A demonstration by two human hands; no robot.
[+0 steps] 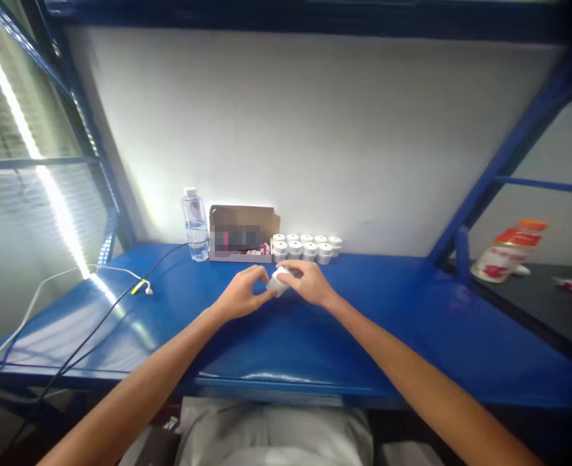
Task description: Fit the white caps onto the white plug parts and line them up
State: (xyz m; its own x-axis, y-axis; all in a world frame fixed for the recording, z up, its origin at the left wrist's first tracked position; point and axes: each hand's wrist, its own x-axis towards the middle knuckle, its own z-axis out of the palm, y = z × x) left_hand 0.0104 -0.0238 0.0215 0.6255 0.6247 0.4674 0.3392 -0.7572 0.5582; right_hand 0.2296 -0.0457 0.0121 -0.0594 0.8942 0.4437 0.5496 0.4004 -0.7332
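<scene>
A small white jar (279, 281) is held between both hands, just above the blue table (387, 323). My left hand (241, 294) grips it from the left with thumb and fingers. From the right, my right hand (308, 281) closes over its top. Behind the hands, several more white jars (306, 248) stand in rows against the wall. Beside them sits an open cardboard box (241, 234) with small packets inside.
A clear water bottle (195, 225) stands left of the box. White and black cables (121, 285) trail across the table's left side. Blue shelf posts frame the bench. On a dark shelf to the right lies an orange-and-white bottle (508, 251).
</scene>
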